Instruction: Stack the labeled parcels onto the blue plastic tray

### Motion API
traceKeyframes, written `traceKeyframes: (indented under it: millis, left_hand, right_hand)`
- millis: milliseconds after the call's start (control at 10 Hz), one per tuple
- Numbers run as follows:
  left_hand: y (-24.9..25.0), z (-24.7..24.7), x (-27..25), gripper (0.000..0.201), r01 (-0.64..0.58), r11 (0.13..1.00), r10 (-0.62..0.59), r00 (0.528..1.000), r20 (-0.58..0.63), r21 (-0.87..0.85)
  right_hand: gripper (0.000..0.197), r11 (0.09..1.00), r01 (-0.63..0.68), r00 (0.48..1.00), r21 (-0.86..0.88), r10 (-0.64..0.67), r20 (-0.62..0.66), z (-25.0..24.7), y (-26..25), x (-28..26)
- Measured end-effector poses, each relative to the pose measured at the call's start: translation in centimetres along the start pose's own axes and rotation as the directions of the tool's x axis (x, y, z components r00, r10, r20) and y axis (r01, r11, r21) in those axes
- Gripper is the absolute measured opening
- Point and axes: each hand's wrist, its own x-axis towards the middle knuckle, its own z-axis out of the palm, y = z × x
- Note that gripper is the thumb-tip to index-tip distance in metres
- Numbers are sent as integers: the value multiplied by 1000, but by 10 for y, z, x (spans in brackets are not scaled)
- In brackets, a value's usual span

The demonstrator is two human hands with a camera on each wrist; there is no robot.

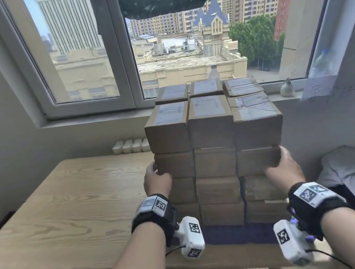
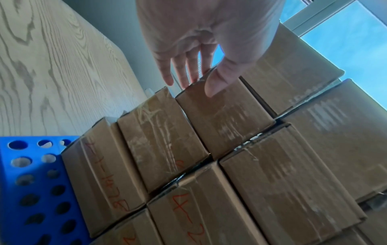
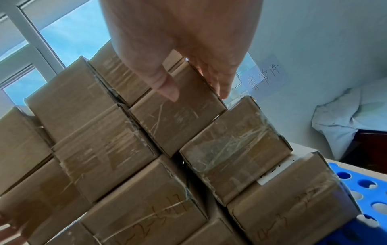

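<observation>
Both forearms reach in from the near edge. Wooden surface (image 1: pixel 62 212) carries a tall block of parcels (image 1: pixel 214 142), stacked on the blue tray (image 2: pixel 27 190) at its right end, below the window (image 1: pixel 77 45). Left grip (image 1: pixel 157 180) lies against the stack's left side, fingers straight, thumb on a box face. Right grip (image 1: pixel 282 163) mirrors it on the right side, fingers straight along a box edge. White labels top the parcels.

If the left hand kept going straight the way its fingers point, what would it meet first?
Likely nothing new: the left hand already touches the second-layer parcel at the stack's left corner. Its fingers point past that edge toward the window wall; depth there is unclear.
</observation>
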Motion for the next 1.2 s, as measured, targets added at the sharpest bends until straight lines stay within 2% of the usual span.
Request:
traceKeyframes:
  millis: [200, 300, 400, 500, 600, 700, 800, 900, 1000, 1100, 1200]
  left_hand:
    - [-5, 0, 10, 53, -43, 999, 43, 999, 13, 27]
    - [-7, -7, 24, 48, -37, 999, 38, 997, 68, -9]
    - [-11, -13, 41, 55, 16, 1000, -15, 988, 156, -4]
    - [-27, -11, 52, 75, 17, 999, -25, 965, 262, 35]
    - [-25, -14, 41, 57, -42, 998, 25, 958, 285, 55]
    - [-21, -17, 33, 56, -21, 998, 6, 960, 281, 52]
    - [-27, -17, 30, 81, -19, 996, -7, 955, 296, 85]
    - [-21, -21, 24, 67, -38, 983, -5, 974, 228, 182]
    - [-2, -34, 19, 51, -89, 954, 79, 996, 45, 287]
    - [23, -44, 24, 51, -160, 960, 174, 984, -43, 228]
    - [49, -47, 27, 53, -259, 939, 280, 958, -64, 225]
  right_hand:
    - [55, 999, -30, 999, 16, 30, -36, 7, 0, 4]
    - [53, 998, -56, 997, 36, 58, -50, 9, -3, 4]
    - [47, 996, -77, 995, 44, 80, -64, 8, -5, 5]
    - [35, 993, -106, 990, 48, 110, -91, 10, 1, 5]
    - [21, 991, -127, 987, 40, 130, -92, 16, 8, 2]
    - [38, 992, -122, 989, 34, 124, -76, 26, 27, 11]
    - [45, 993, -112, 991, 28, 113, -74, 30, 43, 20]
    - [6, 992, -116, 990, -53, 111, -92, 19, 12, -8]
    - [16, 978, -108, 993, -180, 99, -63, 9, -4, -18]
    - [14, 950, -71, 997, -305, 58, -52, -1, -26, -22]
    - [19, 940, -18, 996, -340, -13, -90, -10, -50, -29]
